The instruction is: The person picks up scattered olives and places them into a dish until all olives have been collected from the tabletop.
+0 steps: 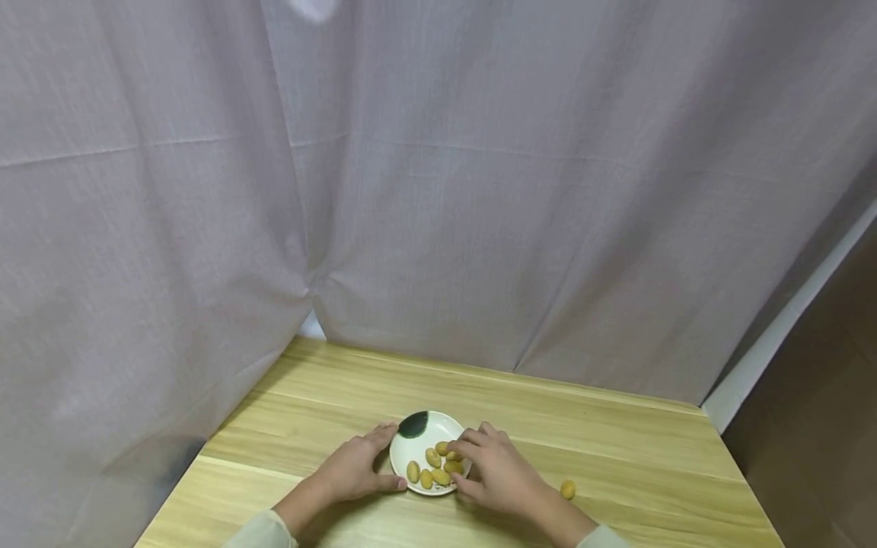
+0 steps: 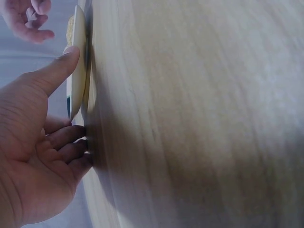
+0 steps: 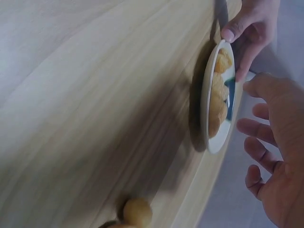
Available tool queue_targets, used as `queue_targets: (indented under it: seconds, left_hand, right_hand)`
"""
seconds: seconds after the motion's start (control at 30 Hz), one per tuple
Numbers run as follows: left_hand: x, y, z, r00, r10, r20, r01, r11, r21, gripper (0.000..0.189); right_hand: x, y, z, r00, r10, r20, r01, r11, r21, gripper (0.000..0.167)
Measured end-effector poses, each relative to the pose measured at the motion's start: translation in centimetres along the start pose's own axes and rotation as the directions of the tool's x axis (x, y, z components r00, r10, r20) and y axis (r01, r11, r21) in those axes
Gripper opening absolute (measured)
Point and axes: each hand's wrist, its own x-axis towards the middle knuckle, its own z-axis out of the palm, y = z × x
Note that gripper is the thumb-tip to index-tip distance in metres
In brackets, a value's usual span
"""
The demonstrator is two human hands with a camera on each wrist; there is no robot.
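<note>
A small white plate (image 1: pixel 422 444) with a dark green patch (image 1: pixel 413 425) lies on the wooden table. Several small yellow oval fruits (image 1: pixel 433 457) are gathered on its near and right side. My left hand (image 1: pixel 352 466) holds the plate at its left edge, with the thumb (image 2: pixel 66 64) on the near rim and the fingers around the far side. Over the right side of the plate is my right hand (image 1: pixel 499 473), its fingers loosely bent above the fruits. The right wrist view shows no fruit between those fingers (image 3: pixel 256 132).
To the right of the plate, a loose yellow fruit (image 1: pixel 567 489) sits on the table (image 1: pixel 644 457); part of another shows beside it in the right wrist view. Grey curtains (image 1: pixel 438 251) hang behind and to the left, and a brown surface (image 1: pixel 815 411) stands at the right.
</note>
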Motion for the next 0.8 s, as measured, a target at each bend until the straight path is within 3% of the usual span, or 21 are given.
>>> queue_targets:
  seconds: [0.37,0.8]
  left_hand:
    - [-0.1,0.2,-0.1,1.000,-0.008,0.002,0.008,1.000,0.008,0.112]
    - [-0.1,0.2,-0.1,1.000,-0.018,0.006,0.018,1.000,0.015,0.111]
  right_hand:
    - [-2.1,1.4,-0.9,0.997,0.070,-0.020,-0.071,0.996,-0.061,0.043]
    - [-4.2,2.9,-1.4,0.994,0.048,-0.097,-0.058,0.994,-0.095,0.042]
